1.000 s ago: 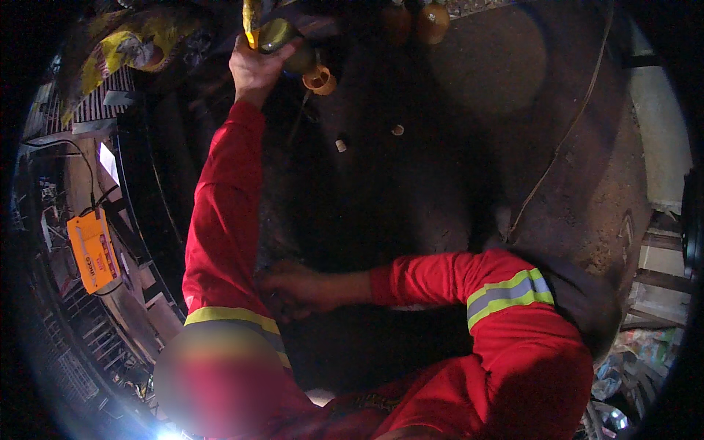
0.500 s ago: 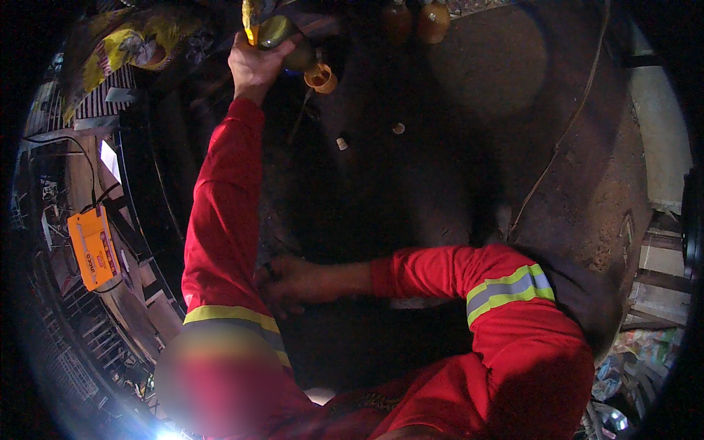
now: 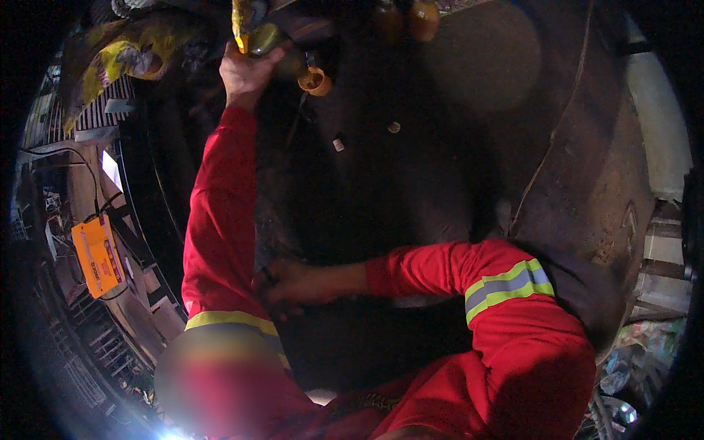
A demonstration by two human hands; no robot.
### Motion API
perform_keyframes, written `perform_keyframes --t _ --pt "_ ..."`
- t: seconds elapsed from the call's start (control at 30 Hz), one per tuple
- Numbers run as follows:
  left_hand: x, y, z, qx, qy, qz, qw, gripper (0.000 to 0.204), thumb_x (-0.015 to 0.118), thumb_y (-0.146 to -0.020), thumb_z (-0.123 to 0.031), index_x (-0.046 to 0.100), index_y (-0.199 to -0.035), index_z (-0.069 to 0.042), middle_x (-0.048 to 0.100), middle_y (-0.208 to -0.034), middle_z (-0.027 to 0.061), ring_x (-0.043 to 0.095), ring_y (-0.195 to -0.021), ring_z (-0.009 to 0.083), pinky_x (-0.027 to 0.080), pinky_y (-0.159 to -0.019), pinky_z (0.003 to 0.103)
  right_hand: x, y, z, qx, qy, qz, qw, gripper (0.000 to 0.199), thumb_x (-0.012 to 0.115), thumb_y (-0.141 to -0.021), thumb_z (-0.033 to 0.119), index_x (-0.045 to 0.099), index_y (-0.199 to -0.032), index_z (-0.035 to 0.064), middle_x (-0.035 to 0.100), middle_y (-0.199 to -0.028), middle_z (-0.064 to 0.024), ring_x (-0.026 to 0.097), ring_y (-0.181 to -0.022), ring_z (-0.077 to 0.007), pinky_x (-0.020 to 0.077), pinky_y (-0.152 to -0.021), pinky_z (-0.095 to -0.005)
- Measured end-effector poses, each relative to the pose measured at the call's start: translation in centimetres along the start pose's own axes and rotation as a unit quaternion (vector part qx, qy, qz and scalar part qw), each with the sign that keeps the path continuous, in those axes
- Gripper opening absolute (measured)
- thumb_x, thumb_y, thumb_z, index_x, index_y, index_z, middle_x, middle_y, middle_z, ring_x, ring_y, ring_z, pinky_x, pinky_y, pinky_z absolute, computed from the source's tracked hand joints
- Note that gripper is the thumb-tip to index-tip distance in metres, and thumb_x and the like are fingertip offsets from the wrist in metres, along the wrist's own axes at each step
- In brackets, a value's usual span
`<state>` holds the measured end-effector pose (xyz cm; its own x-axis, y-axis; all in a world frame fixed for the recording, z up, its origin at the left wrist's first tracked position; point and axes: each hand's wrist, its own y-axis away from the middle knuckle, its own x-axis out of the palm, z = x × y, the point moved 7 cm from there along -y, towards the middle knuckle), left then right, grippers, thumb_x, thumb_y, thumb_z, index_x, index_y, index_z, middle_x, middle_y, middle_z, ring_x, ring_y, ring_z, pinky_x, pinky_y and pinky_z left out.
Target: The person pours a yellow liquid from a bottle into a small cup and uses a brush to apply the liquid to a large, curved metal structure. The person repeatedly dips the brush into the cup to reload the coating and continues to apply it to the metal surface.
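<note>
My left arm, in a red sleeve with reflective bands, stretches up to the far left. At its end my left hand (image 3: 246, 75) is closed around a rounded, greenish, glassy bottle (image 3: 265, 39). A yellow strip-like thing (image 3: 240, 28) sits against its fingers; its kind is unclear. Just right of the bottle is a small orange cup (image 3: 315, 81). My right arm bends across in front of me. My right hand (image 3: 290, 284) rests in shadow beside the left sleeve, fingers curled, with a small dark thing at them that I cannot make out.
Two small pale cork-like pieces, one nearer (image 3: 339, 145) and one farther (image 3: 394, 127), lie on the dark surface. Rounded orange jars (image 3: 424, 20) stand at the far edge. A thin cord (image 3: 551, 139) runs along the right. An orange box (image 3: 99, 257) hangs at left.
The view has shifted slightly, moving the surroundings a little in the picture. Both hands keep their grip and place; nothing was taken up or let go.
</note>
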<state>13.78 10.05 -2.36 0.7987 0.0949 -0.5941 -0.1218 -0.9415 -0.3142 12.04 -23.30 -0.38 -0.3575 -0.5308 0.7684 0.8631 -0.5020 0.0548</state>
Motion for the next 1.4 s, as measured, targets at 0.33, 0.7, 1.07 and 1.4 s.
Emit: perform_keyframes --t 0.33,0.7,1.07,1.4 --pt "0.1 -0.9 0.7 0.019 -0.043 0.001 0.999 0.076 0.086 -0.059 -0.047 0.056 -0.105 0.006 0.068 -0.099 0.0176 0.067 -0.092 0.0272 0.052 -0.082 0.035 0.0 -0.4 -1.0 -0.005 -0.024 0.004 1.0 0.018 0.054 -0.085 0.02 0.06 -0.076 0.0059 0.061 -0.065 -0.0053 0.052 -0.048 -0.0117 0.0402 -0.046 -0.0259" --pt "-0.7 -0.8 -0.8 0.019 -0.111 -0.023 0.993 0.071 0.087 -0.059 -0.045 0.057 -0.099 0.006 0.068 -0.095 0.0169 0.067 -0.09 0.0265 0.053 -0.08 0.035 0.1 -0.4 -0.8 0.005 -0.012 -0.007 1.0 0.023 0.054 -0.088 0.025 0.061 -0.075 0.0075 0.06 -0.063 -0.004 0.05 -0.046 -0.0107 0.0391 -0.044 -0.0263" --pt "-0.6 -1.0 -0.6 0.035 -0.055 -0.015 0.998 0.067 0.088 -0.06 -0.037 0.058 -0.102 0.005 0.068 -0.096 0.0163 0.068 -0.089 0.025 0.053 -0.08 0.034 0.1 -0.5 -1.2 0.01 -0.037 0.004 0.999 0.021 0.055 -0.089 0.024 0.06 -0.079 0.0066 0.06 -0.064 -0.0041 0.051 -0.046 -0.0108 0.0383 -0.042 -0.0244" --pt "-0.9 -1.0 -0.9 0.03 -0.05 -0.016 0.998 0.069 0.087 -0.06 -0.039 0.058 -0.102 0.006 0.068 -0.097 0.0166 0.068 -0.09 0.0244 0.053 -0.08 0.034 0.1 -0.5 -1.4 0.016 -0.009 -0.009 1.0 0.023 0.057 -0.087 0.027 0.062 -0.078 0.0061 0.061 -0.063 -0.005 0.053 -0.047 -0.0119 0.0398 -0.043 -0.0262"
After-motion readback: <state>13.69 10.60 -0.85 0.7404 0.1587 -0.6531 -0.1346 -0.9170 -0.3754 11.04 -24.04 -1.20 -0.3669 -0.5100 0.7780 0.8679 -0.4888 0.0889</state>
